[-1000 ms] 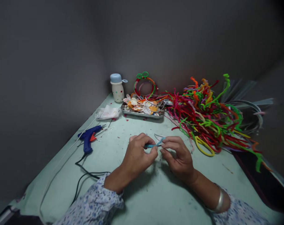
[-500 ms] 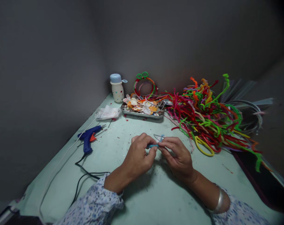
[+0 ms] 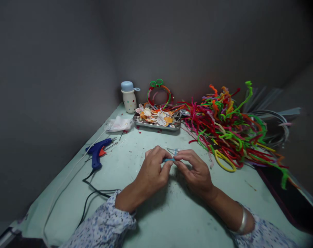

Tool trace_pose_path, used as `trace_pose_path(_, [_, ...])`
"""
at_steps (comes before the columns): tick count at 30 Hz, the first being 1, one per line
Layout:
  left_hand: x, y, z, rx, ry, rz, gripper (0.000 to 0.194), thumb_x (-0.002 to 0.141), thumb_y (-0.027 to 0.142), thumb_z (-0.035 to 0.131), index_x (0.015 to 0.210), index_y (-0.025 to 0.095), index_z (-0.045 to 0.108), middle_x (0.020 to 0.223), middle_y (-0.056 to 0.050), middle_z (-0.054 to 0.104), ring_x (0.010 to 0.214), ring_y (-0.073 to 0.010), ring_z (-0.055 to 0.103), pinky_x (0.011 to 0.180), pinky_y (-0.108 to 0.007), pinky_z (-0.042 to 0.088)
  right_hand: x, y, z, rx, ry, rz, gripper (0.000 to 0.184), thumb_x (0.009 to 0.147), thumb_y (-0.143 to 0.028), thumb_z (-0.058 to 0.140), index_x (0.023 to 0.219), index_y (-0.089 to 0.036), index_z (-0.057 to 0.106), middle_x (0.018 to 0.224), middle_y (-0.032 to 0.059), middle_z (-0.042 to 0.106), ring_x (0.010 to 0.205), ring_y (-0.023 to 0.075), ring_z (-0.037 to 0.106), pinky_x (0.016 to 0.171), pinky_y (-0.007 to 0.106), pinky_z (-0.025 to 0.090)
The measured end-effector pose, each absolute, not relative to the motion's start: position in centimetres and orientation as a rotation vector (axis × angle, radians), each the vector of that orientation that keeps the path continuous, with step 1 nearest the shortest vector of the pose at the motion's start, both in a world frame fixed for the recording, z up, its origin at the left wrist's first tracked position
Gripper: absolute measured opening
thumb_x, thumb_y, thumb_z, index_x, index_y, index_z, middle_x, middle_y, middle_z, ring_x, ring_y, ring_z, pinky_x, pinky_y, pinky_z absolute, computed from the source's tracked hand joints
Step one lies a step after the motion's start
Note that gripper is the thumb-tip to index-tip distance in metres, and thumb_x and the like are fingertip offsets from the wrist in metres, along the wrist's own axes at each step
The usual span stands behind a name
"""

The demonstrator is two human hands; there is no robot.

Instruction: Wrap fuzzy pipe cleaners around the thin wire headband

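**Blue fuzzy strip held crosswise above the surface**

The blue glue gun lies left of the left hand, whose fingers are closed on the strip. Its visible length runs sideways to the pinched fingers of the right hand; neither hand is clearly nearer. The strip looks thin and soft, with a paler blue piece just beyond the right fingertips. Farther right sprawls a pile of colourful fuzzy stems.

Blue fuzzy strip roughly level, pinched btwn 2 hands.
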State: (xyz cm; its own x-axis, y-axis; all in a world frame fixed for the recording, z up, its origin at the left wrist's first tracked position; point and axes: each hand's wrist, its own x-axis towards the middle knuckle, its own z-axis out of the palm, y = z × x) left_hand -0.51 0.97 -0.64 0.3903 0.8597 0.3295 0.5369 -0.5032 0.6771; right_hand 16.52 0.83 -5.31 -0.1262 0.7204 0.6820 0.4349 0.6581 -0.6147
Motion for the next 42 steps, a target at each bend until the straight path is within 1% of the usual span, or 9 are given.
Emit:
trace_pose_path(10, [-0.54,0.91,-0.68,2.247,1.177,0.926,0.006,0.086,0.016,0.047,0.087,0.018,0.054,0.088,-0.004,0.058,0.086,-0.0182,0.052,0.083,-0.037,0.037,16.5,0.75,-5.08,-0.972,-1.759,0.345,0.013,0.085,-0.017,0.058,0.095,-0.024,0.061,0.091,0.0049,0.063,0.09,0.0206,0.059,0.08,0.037,0.048])
trace_pose_path(19, [-0.51,0.9,-0.77,2.304,1.164,0.907,0.008,0.086,0.014,0.047,0.088,0.019,0.053,0.09,-0.004,0.058,0.089,-0.0187,0.052,0.085,-0.037,0.035,16.59,0.68,-5.0,-0.981,-1.817,0.446,0.009,0.086,-0.018,0.052,0.093,-0.022,0.056,0.09,0.005,0.058,0.089,0.0206,0.056,0.079,0.036,0.046])
trace_pose_path(27, [-0.55,0.9,-0.62,2.317,1.161,0.919,0.008,0.085,0.014,0.047,0.088,0.019,0.052,0.09,-0.004,0.057,0.089,-0.0188,0.052,0.085,-0.037,0.035,16.48,0.6,-4.81,-0.981,-1.799,0.435,0.009,0.086,-0.02,0.053,0.093,-0.023,0.057,0.091,0.0057,0.058,0.088,0.0215,0.056,0.078,0.037,0.046])
trace_pose_path(35, [-0.47,0.93,-0.89,2.351,1.146,0.894,0.009,0.084,0.013,0.047,0.088,0.019,0.052,0.091,-0.004,0.058,0.09,-0.0189,0.052,0.086,-0.037,0.034,16.6,0.64,-4.66,-0.96,-1.809,0.633,0.005,0.088,-0.024,0.049,0.089,-0.022,0.053,0.087,0.0042,0.054,0.083,0.0199,0.053,0.076,0.034,0.044])
trace_pose_path(42, [-0.57,0.77,-0.64,2.329,1.152,0.891,0.007,0.085,0.014,0.047,0.088,0.019,0.053,0.091,-0.004,0.058,0.09,-0.0183,0.052,0.087,-0.037,0.034,16.65,0.62,-4.74,-0.952,-1.802,0.622,0.005,0.088,-0.022,0.051,0.091,-0.022,0.054,0.09,0.0041,0.054,0.086,0.0199,0.053,0.078,0.034,0.042])
